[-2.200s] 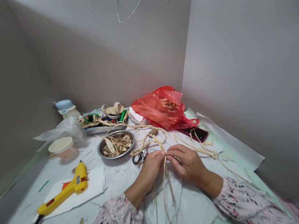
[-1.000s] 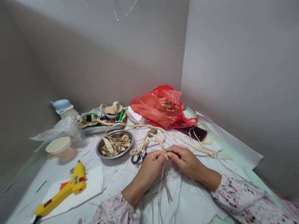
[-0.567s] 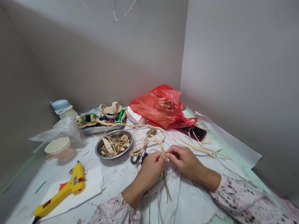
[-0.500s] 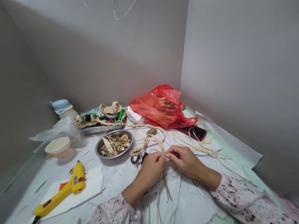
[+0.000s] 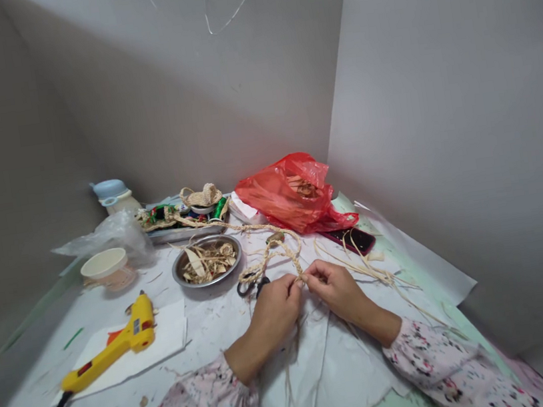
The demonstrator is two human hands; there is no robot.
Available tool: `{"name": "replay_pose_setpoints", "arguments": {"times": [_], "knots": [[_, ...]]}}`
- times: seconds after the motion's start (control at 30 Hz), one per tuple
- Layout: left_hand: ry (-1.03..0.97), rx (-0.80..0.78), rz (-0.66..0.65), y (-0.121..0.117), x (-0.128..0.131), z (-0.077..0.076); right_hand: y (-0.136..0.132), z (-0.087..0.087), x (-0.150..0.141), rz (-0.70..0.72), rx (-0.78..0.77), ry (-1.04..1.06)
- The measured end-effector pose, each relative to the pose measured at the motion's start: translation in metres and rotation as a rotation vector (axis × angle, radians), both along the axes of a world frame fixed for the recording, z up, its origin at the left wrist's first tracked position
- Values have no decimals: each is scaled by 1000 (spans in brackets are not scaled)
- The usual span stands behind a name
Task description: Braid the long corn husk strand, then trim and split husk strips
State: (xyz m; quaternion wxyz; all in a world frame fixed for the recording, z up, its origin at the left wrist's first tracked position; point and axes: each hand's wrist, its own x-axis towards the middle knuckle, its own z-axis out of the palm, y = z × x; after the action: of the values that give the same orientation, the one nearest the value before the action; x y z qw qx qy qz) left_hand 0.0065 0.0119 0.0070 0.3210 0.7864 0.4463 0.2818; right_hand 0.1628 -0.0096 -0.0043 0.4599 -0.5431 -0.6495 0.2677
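Note:
Both my hands meet at the near end of a pale straw braid (image 5: 289,253), which loops over the paper and runs back to the tray. My left hand (image 5: 278,302) pinches the braid's end between thumb and finger. Close against it, my right hand (image 5: 333,289) is closed on the same spot. Loose straw strands (image 5: 286,376) hang below the fingers toward me, somewhat blurred. Black-handled scissors (image 5: 246,286) lie just beyond my left hand, partly under a coil of the braid. The exact crossing of strands at the fingertips is hidden.
Left of my hands are a metal bowl (image 5: 180,278) of straw scraps, a yellow glue gun (image 5: 139,323) and a paper cup (image 5: 109,270). A tray (image 5: 165,237) of craft pieces, a red plastic bag (image 5: 270,193) and a phone (image 5: 360,241) lie behind. Loose straw (image 5: 383,275) lies right.
My left hand has turned slightly and moved a little up, and my right hand has also risen slightly. The strands hanging below have shifted and blurred. Both hands keep hold of the braid.

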Motion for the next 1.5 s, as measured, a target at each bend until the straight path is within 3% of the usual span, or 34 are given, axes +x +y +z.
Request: {"name": "replay_pose_setpoints", "arguments": {"times": [0.23,0.5,0.7,1.03,1.23,1.5], "knots": [[161,174,150,-12,1,12,3,-5,2,-51,-12,35],[166,120,56,-20,9,7,2,-3,-3,-56,-31,150],[299,184,50,-24,11,4,3,-3,-4,-68,-76,260],[521,200,51,-29,12,14,6,-5,-6,-9,-212,527],[517,210,27,-28,12,11,7,-6,-9,56,-301,675],[411,154,56,-25,9,15,10,-11,-5,-12,-262,633]]}}
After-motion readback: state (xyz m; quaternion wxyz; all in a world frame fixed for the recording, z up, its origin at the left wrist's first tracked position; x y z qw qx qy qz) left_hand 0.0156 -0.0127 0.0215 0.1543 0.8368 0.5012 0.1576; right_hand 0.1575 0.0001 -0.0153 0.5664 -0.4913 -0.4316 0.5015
